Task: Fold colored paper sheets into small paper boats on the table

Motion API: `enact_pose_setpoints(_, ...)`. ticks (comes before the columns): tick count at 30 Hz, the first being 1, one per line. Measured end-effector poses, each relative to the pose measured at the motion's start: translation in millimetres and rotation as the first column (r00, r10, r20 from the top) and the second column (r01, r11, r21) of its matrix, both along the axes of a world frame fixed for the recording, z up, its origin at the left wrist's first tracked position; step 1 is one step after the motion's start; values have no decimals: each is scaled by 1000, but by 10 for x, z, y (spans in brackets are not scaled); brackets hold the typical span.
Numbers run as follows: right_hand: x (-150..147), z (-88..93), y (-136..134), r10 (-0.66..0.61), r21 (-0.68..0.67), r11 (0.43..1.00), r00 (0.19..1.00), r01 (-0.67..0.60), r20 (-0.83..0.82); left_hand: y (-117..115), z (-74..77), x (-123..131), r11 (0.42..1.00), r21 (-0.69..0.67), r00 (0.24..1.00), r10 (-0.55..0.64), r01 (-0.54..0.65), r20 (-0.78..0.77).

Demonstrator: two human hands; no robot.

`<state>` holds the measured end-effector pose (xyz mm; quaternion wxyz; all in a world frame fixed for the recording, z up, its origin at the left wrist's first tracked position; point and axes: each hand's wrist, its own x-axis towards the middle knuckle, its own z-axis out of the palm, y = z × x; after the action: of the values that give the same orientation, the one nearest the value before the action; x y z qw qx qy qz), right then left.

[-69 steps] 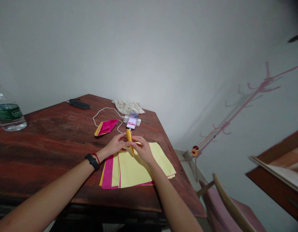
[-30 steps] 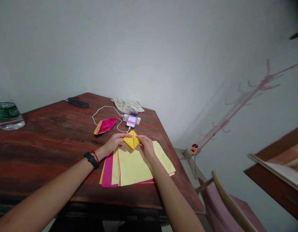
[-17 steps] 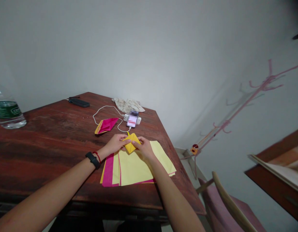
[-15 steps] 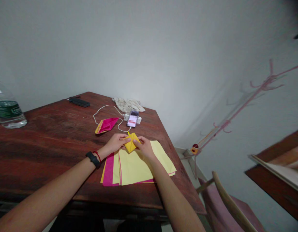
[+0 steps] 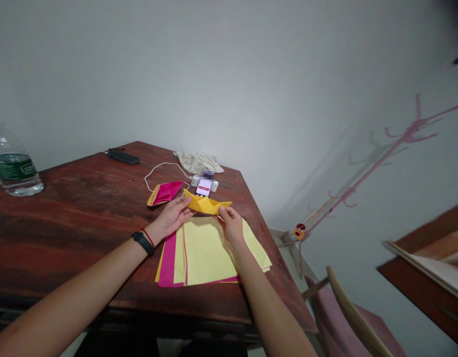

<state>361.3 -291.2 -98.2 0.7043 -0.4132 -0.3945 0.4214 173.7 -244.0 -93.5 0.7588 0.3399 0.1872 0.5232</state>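
Observation:
A folded orange-yellow paper boat (image 5: 205, 204) is held between both hands just above a stack of pale yellow and pink paper sheets (image 5: 206, 248) on the dark wooden table (image 5: 73, 218). My left hand (image 5: 172, 218) pinches its left end; this wrist wears a black band and a red string. My right hand (image 5: 231, 224) pinches its right end. A finished pink and yellow paper boat (image 5: 164, 193) lies on the table just behind my left hand.
A phone (image 5: 204, 187) on a white cable (image 5: 158, 171) lies behind the boats, with a crumpled cloth (image 5: 198, 161) and a black remote (image 5: 122, 156) farther back. A water bottle (image 5: 10, 163) stands far left. A pink chair (image 5: 348, 317) and coat rack (image 5: 377, 158) are right.
The orange-yellow paper went from a narrow folded strip to a small diamond, then was pulled sideways into a wide boat shape. Both hands moved apart and slightly away from me.

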Motion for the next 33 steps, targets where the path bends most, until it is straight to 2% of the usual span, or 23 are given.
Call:
enact_pose_setpoints(2,-2,17,-10,17,8,1000,998,-17,-65,10,32,-11,999,-32,999,23,-22,45)
enact_pose_setpoints(5,-21,32,-31,49,14,999,993,-47,-110,10,47,-5,997,-30,997,72,-71,33)
enact_pose_setpoints(8,-42,34,-50,69,12,998,992,-68,-109,-19,53,11,992,47,993,119,-118,-16)
enact_pose_setpoints(12,-67,23,-60,126,3,992,989,-126,-80,-81,47,43,988,134,991,95,-82,-90)
enact_pose_setpoints(15,-80,1,-60,156,1,988,984,-156,-88,-99,18,68,990,113,989,99,-87,-107)
enact_pose_setpoints(21,-18,-4,-67,234,-4,972,967,-236,-104,-21,2,12,982,58,976,184,-178,-116)
enact_pose_setpoints(24,33,14,-57,209,-5,977,971,-211,-115,6,2,-25,993,97,978,91,-74,-188)
enact_pose_setpoints(26,47,11,-50,227,-34,973,972,-229,-60,5,-19,-19,992,129,963,38,-3,-267)
enact_pose_setpoints(29,23,-25,-53,325,-97,942,945,-322,22,-7,-69,19,982,190,926,60,13,-373)
enact_pose_setpoints(33,-55,-94,-61,433,-155,895,899,-418,74,-1,-101,43,971,241,925,94,-3,-368)
